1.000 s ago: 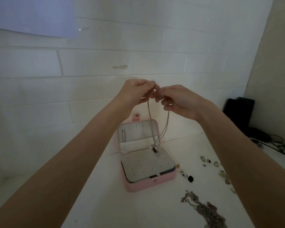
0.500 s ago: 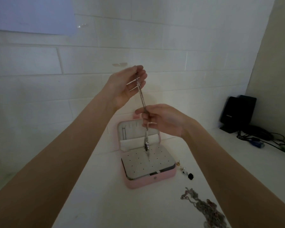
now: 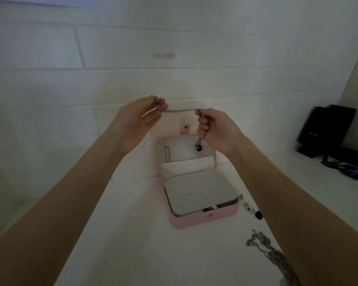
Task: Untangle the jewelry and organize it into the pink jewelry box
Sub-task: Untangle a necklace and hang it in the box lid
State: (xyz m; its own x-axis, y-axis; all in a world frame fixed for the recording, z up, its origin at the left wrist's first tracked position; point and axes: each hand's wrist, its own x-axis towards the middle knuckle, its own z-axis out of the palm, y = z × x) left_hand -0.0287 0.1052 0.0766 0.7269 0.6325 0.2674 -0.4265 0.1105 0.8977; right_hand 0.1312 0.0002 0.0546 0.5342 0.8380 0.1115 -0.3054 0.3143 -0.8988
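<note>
- Currently the left hand (image 3: 140,116) pinches one end of a thin silver chain necklace (image 3: 181,110) between thumb and fingertips, other fingers loose; the right hand (image 3: 213,129) is curled closed around the chain further along.
- Between the hands the chain runs nearly level and taut, and a round sparkly pendant with a dark centre (image 3: 198,147) dangles below the right fist.
- Both hover above the open pink jewelry box (image 3: 203,220), pendant before its upright lid.
- Best to keep gentle tension and lower the pendant first, so it settles without kinking.
- Leave the tangled heap of chains (image 3: 265,247) on the white tabletop (image 3: 116,244) undisturbed.
</note>
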